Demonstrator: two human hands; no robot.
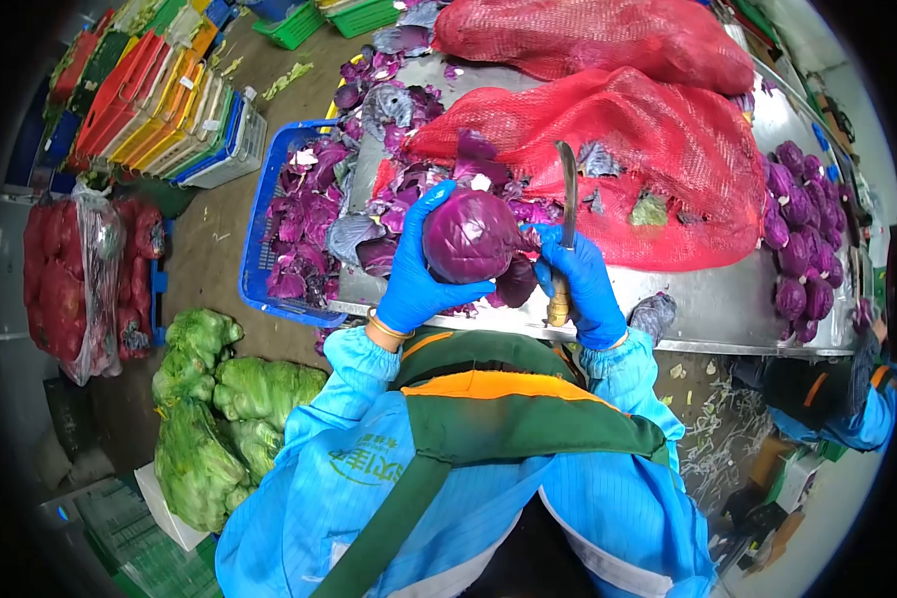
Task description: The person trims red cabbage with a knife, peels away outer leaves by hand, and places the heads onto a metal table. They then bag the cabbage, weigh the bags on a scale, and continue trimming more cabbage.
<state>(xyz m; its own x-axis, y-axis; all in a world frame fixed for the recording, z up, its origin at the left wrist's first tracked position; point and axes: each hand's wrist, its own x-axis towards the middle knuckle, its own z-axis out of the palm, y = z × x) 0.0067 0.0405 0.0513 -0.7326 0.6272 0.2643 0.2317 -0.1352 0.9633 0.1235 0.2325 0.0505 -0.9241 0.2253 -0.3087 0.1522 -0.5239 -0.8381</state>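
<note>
My left hand, in a blue glove, is wrapped round a red cabbage above the near edge of the metal table. My right hand, gloved too, grips a knife by its wooden handle, the curved blade pointing up and away from me. A loose purple leaf hangs just below the cabbage, between the two hands. Trimmed leaves lie behind my left hand. Beyond the knife spreads a red mesh sack with a few leaf scraps on it.
A blue crate of purple leaves stands at the table's left end. Several red cabbages are piled at the right, near another person. Another full mesh sack lies at the back. Green vegetables in bags sit on the floor at left.
</note>
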